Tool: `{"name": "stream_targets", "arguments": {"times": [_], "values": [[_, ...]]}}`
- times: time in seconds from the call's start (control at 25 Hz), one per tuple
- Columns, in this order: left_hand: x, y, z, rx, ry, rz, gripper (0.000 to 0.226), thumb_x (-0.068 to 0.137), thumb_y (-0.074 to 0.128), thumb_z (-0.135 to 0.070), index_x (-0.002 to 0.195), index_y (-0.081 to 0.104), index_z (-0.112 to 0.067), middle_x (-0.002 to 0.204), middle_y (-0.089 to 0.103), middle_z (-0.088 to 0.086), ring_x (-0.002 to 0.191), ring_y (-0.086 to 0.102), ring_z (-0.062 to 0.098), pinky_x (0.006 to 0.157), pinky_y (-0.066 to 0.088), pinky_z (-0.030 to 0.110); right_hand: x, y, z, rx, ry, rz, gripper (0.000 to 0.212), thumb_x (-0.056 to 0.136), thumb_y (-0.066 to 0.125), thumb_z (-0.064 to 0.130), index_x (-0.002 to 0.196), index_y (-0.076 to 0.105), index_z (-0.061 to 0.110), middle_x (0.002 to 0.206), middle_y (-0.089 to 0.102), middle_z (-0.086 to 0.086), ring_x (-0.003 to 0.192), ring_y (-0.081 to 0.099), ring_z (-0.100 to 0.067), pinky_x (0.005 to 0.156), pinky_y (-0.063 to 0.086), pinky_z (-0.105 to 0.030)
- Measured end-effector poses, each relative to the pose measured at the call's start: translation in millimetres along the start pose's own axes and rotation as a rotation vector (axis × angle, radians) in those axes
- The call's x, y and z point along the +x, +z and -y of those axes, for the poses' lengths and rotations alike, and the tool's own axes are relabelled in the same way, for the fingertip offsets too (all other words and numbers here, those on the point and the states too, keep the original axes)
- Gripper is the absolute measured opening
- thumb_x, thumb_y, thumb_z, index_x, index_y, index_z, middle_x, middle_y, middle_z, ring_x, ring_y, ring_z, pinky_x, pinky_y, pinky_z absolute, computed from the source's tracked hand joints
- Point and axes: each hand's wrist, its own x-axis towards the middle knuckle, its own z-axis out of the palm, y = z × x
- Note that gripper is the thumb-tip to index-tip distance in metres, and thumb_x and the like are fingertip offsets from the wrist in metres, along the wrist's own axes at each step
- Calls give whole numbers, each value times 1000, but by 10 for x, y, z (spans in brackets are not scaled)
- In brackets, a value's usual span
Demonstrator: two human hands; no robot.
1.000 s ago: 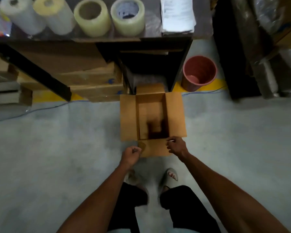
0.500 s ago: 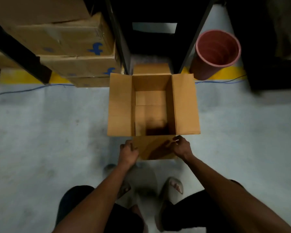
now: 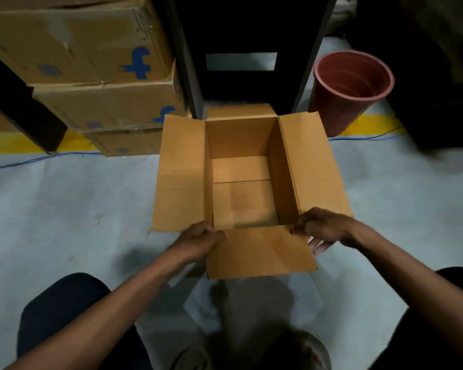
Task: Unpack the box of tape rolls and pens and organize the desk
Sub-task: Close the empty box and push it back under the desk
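**Open box held at its near corners**

A brown cardboard box (image 3: 241, 188) is seen standing on the grey floor (image 3: 64, 222), directly ahead of the person, with all four flaps folded outward. Only its bare cardboard bottom is shown inside. The near flap (image 3: 259, 252) is spread toward the person, between the two hands. The left hand (image 3: 198, 240) is placed at the near left corner, its fingers curled against the flap's left edge. The right hand (image 3: 322, 228) is placed at the near right corner, fingers curled over the top and the thumb tucked beneath the flap's right edge, so the cardboard is pinched. Stacked cartons (image 3: 91, 76) are seen beyond the box to the left, and a red bucket (image 3: 350, 89) to the right.
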Motion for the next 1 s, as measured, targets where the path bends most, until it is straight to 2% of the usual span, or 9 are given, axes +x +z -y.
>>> {"name": "stream_targets", "arguments": {"times": [0.2,0.32,0.44,0.56,0.68,0.76,0.84,0.92,1.0], "values": [[110,-223,-215,18,-23,31,41,95,49,-52,93,64,-14,81,67,6,63,64,21,60,45,27,-41,-133,172,76,29,-36,25,97,50,19,114,62,5,103,72,-17,76,74,-25,60,59,-30],[126,-331,-280,-9,-25,21,40,101,38,-49,107,55,-13,71,69,10,53,60,22,55,46,27,-110,-218,273,246,79,-24,45,102,44,44,117,61,5,97,76,-19,79,74,-25,66,61,-32],[250,-422,-309,-68,-91,26,56,101,27,-57,122,48,-10,76,75,15,54,64,22,53,55,29,-50,-258,287,393,127,-60,48,103,34,49,115,53,6,97,75,-22,85,71,-28,72,61,-35],[294,-414,-324,-143,-113,28,66,101,21,-58,119,53,-4,83,75,20,65,69,28,57,58,32,-23,-239,312,388,127,-85,37,106,31,37,114,52,8,98,74,-23,81,70,-28,82,60,-41],[284,-398,-326,-158,-108,-47,59,103,22,-51,108,55,-3,78,75,17,74,73,36,58,59,33,-15,-216,324,388,123,-100,35,106,33,32,115,53,4,94,75,-21,78,71,-28,73,61,-39],[298,-382,-313,-161,-26,-164,52,103,29,-44,97,62,-5,72,75,12,74,73,36,59,59,35,63,-198,319,362,78,-161,36,104,37,26,112,59,-2,91,76,-20,76,71,-29,73,63,-40],[361,-329,-249,9,199,-332,37,100,44,-39,94,68,-12,72,73,4,68,71,27,64,62,38,175,-149,315,245,-60,-333,32,100,47,25,114,63,1,93,76,-17,79,73,-28,78,62,-43],[412,-210,-177,300,419,-478,26,95,55,-36,110,65,-18,91,67,-2,81,64,16,75,59,39,225,-49,347,52,-228,-545,42,96,56,29,133,56,11,106,73,-11,91,72,-25,88,59,-38],[488,-39,-103,477,469,-520,50,93,55,-37,137,48,-14,121,56,3,108,54,18,94,52,38,218,116,379,-131,-415,-614,47,94,59,29,139,51,17,120,64,-9,104,65,-25,94,55,-36]]}}
